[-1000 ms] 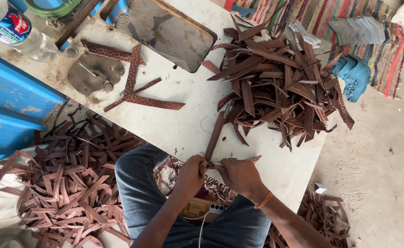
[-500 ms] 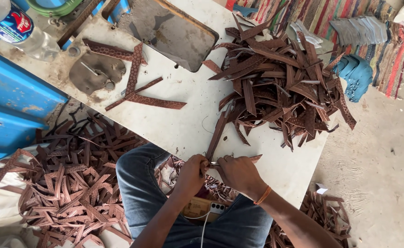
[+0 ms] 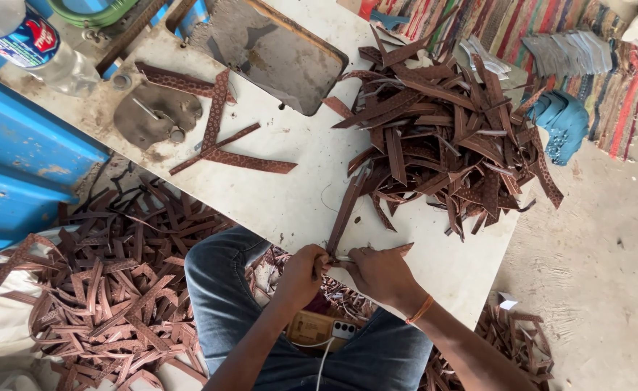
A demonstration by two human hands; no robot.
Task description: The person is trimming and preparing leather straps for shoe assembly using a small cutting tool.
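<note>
At the near table (image 3: 290,210) edge, seen from the head camera: both hands pinched a brown strip (image 3: 346,210) together, left hand (image 3: 301,271) and right hand (image 3: 378,271) with fingers closed on its near end, far end slanted toward the heaped pile of strips (image 3: 449,137). Judged mid-way through working one strip; next called for steady pull without dragging the pile. Bare white surface lay left of the strip; near edge just under the hands, offcuts (image 3: 109,289) on the floor beyond.
</note>
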